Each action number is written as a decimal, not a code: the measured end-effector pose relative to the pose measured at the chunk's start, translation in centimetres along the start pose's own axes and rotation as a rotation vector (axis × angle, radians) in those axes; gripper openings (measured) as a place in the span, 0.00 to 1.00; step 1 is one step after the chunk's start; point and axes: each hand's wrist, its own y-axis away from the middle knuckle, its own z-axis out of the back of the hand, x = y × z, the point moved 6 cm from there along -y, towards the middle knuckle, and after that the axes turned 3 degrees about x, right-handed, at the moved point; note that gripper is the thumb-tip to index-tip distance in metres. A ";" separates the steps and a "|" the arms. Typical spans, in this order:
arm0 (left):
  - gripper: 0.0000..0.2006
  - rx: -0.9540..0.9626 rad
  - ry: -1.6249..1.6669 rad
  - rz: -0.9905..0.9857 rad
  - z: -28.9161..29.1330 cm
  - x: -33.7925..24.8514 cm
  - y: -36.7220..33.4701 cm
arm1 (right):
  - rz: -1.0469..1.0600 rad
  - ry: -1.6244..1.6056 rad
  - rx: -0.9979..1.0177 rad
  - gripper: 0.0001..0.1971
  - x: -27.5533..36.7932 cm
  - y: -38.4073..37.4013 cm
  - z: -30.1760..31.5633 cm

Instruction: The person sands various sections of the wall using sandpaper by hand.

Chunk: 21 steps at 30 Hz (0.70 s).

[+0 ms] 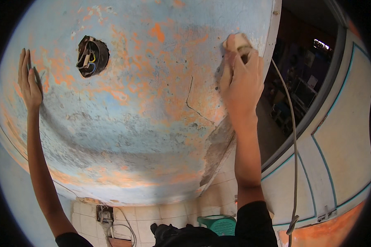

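— While the left hand (pixel 31 88) rests on the patchy blue-orange wall (pixel 152 119), how are its fingers set?
— Stretched out, slightly parted, left of the wiring hole (pixel 93 57)
— And the right hand (pixel 242 84)?
— Its fingers are curled around a pale block (pixel 242 40), held against the wall near the doorway (pixel 303 70)

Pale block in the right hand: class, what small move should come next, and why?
Probably a short stroke leftward: the right hand holds the pale block at the wall near its right edge, and patchy orange and blue paint lies just left. The left hand, seemingly flat on the wall, is far from that path.
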 end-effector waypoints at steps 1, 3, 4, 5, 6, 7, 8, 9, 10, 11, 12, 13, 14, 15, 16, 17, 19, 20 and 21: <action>0.22 -0.001 0.004 0.015 0.0 0.0 0.1 | 0.012 0.002 -0.027 0.16 -0.2 -0.3 0.1; 0.22 -0.006 0.007 0.029 0.0 0.1 0.2 | -0.014 0.010 -0.016 0.17 -0.5 -1.0 0.5; 0.22 -0.001 -0.008 0.009 0.0 -0.1 0.2 | -0.039 0.018 -0.002 0.18 -0.6 -1.2 0.6; 0.22 0.006 -0.025 -0.008 0.0 -0.2 0.3 | -0.037 0.015 -0.002 0.18 -0.5 -1.1 0.5; 0.22 0.006 -0.027 -0.007 0.0 -0.3 0.3 | -0.044 0.038 0.019 0.19 -0.4 -0.8 0.4; 0.22 0.009 -0.011 0.009 -0.1 -0.2 0.2 | -0.050 0.061 0.041 0.20 -0.3 -0.4 0.2; 0.22 0.014 0.005 0.026 0.0 -0.1 0.2 | -0.049 0.059 0.045 0.20 0.0 0.3 0.2; 0.22 0.017 0.005 0.029 -0.1 0.0 0.1 | -0.021 0.035 0.068 0.21 0.5 1.1 -0.1; 0.22 -0.002 0.030 0.018 0.0 0.1 0.0 | 0.006 0.012 0.091 0.22 0.8 1.6 -0.2; 0.22 -0.020 0.063 0.006 -0.2 0.1 0.1 | 0.004 0.018 0.099 0.22 0.7 1.8 -0.2; 0.22 -0.016 0.073 0.008 -0.4 0.0 0.1 | -0.003 -0.002 0.130 0.23 0.4 1.9 -0.3; 0.22 -0.011 0.041 0.003 -0.5 -0.1 0.2 | -0.010 -0.021 0.160 0.24 0.2 2.0 -0.3; 0.21 -0.008 -0.003 -0.006 -0.3 -0.1 0.2 | -0.011 -0.022 0.161 0.24 0.3 2.0 -0.2; 0.21 -0.007 -0.004 -0.007 -0.2 0.0 0.2 | 0.019 0.010 0.143 0.25 0.7 1.9 0.0; 0.21 -0.005 -0.004 -0.002 -0.1 0.3 0.3 | 0.051 0.042 0.124 0.26 1.0 1.8 0.2; 0.21 -0.005 -0.008 0.005 0.0 0.4 0.4 | 0.053 0.039 0.120 0.26 1.1 2.0 0.3; 0.21 -0.013 -0.010 -0.009 -0.1 0.2 0.2 | 0.076 0.037 0.116 0.26 1.3 2.7 0.5; 0.21 -0.017 -0.007 -0.024 -0.1 -0.1 0.1 | 0.078 0.033 0.111 0.26 1.2 2.8 0.6; 0.21 -0.020 -0.014 -0.026 0.0 -0.2 0.1 | 0.061 0.042 0.127 0.26 0.9 2.9 0.6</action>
